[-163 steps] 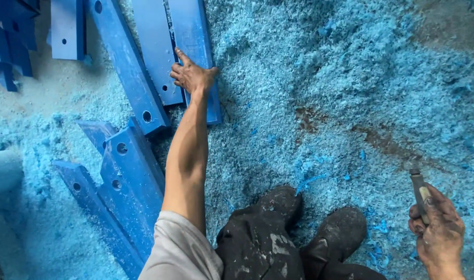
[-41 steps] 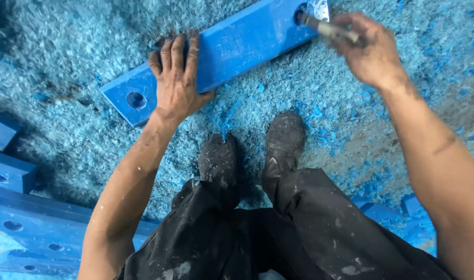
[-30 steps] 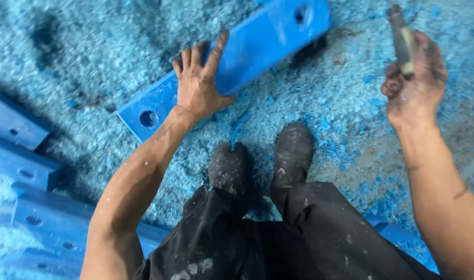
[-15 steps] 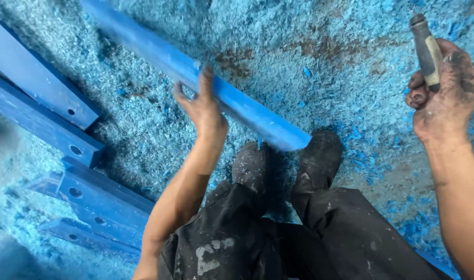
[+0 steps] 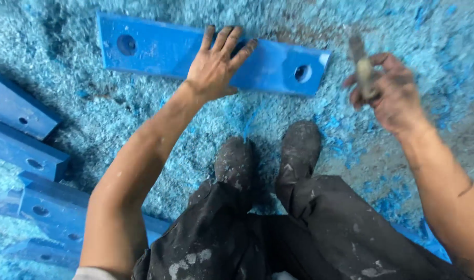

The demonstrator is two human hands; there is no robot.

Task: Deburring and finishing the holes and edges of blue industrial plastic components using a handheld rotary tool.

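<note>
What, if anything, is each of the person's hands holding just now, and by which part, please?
The right hand grips a blurred metal hand tool around its lower shaft. The left hand holds nothing; it lies flat on the blue bar, palm down.

The light is soft and even — no bright glare. Dark shadows sit under the shoes [image 5: 268, 155] and beside the stacked blue bars [image 5: 24, 150]. The right hand [image 5: 390, 93] and its tool [image 5: 362, 67] look blurry — edges smear too.
</note>
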